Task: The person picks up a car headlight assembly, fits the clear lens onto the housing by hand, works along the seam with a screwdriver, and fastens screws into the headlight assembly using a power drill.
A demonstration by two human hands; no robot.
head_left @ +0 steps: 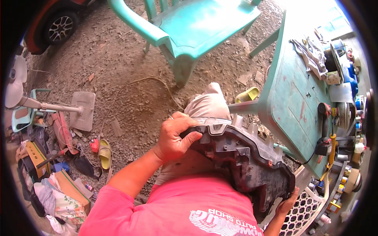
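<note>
A car headlight (pixel 252 161) with a black plastic back housing rests across my lap, tilted, its back turned up toward me. A paler, see-through rim shows along its far edge. My left hand (pixel 177 133) is closed on the headlight's left end, the thumb on top near a small metal-coloured clip. At the lower right end, my right hand (pixel 286 202) grips the edge of the housing from the outside; part of its fingers is hidden behind it. The front face of the headlight is turned away from view.
A green plastic table (pixel 291 90) stands at the right, with a cordless drill (pixel 324 129), a yellow-handled tool (pixel 331 151) and clutter along its far side. Ahead is a green plastic chair (pixel 204 27). Gravel floor holds yellow-green slippers (pixel 104 154), a cord and a fan (pixel 17 84) at left.
</note>
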